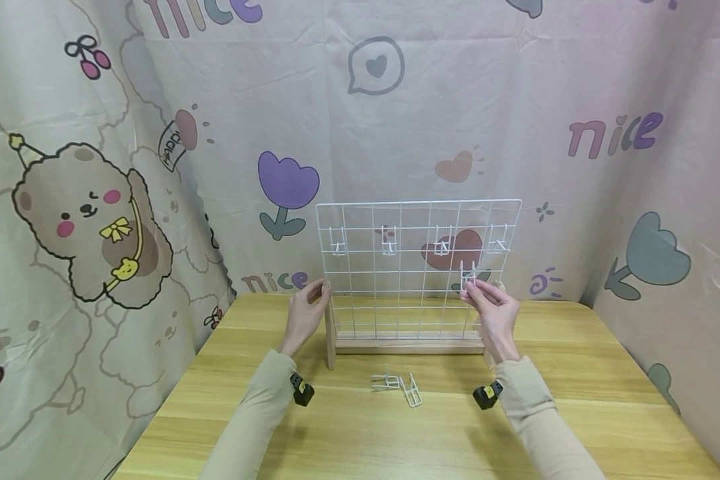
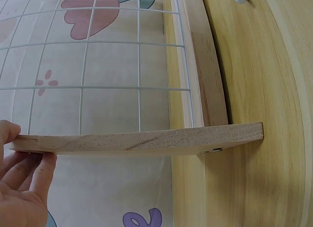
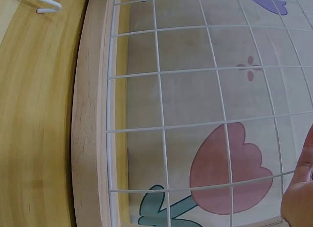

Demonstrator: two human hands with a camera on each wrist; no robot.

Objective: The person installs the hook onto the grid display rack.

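Note:
A white wire grid panel (image 1: 420,202) stands upright on a wooden stand (image 1: 408,347). With thumb and fingers my left hand (image 1: 305,313) pinches the upper end of the stand's left wooden upright (image 2: 137,143). My right hand (image 1: 497,319) holds a white wire hook (image 1: 468,272) between thumb and fingers, in front of the grid's right part. Whether that hook touches the grid cannot be told. Several similar hooks (image 1: 389,248) hang in a row along the grid's upper part. The right wrist view catches only an edge of the right hand (image 3: 299,195).
Two loose white hooks, one lying sideways (image 1: 387,382) and one slanted (image 1: 413,392), lie on the wooden table (image 1: 360,440) in front of the stand. A printed curtain (image 1: 360,133) hangs behind the table and along its sides.

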